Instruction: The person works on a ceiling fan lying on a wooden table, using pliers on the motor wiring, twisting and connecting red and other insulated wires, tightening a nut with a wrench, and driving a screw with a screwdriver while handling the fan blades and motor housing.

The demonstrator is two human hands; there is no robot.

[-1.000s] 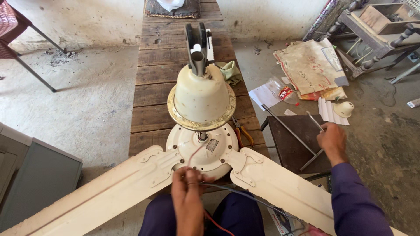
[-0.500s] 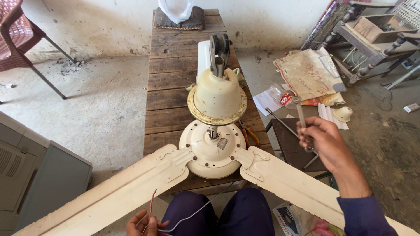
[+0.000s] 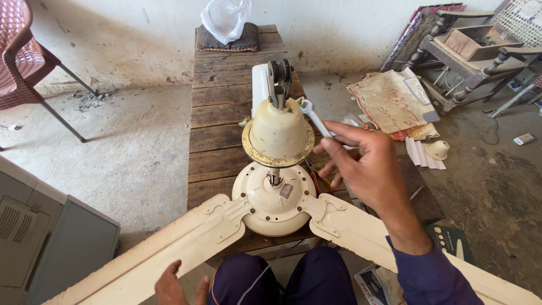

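The right hand (image 3: 370, 169) was raised over the bench with its fingers (image 3: 339, 151) partly curled, not closed into a fist. Thumb and forefinger were pinched on the shaft of a slim white spanner (image 3: 315, 117); the other fingers hung loosely bent beneath it, touching nothing that could be made out. The spanner's long axis ran diagonally, from the fingertips up and to the left, and its open-ended head pointed away from the person, ending just beside the top of the cream bell-shaped cover (image 3: 278, 133) of the ceiling fan. Whether the head actually touched the cover or the metal hanger bracket (image 3: 278, 79) above it could not be told.

The left hand (image 3: 176, 288) was low at the frame's bottom edge, fingers spread fairly wide and flat, resting against the near edge of the left fan blade (image 3: 169, 248). It gripped nothing.

Below the right fingers sat the round motor housing (image 3: 275, 197), with the right fan blade (image 3: 361, 234) passing under the wrist. The fan stood on a wooden plank bench (image 3: 217, 113) that stretched away from both hands toward the wall. Beyond the right hand's knuckles, well apart, papers and cardboard (image 3: 392, 101) lay on the floor.
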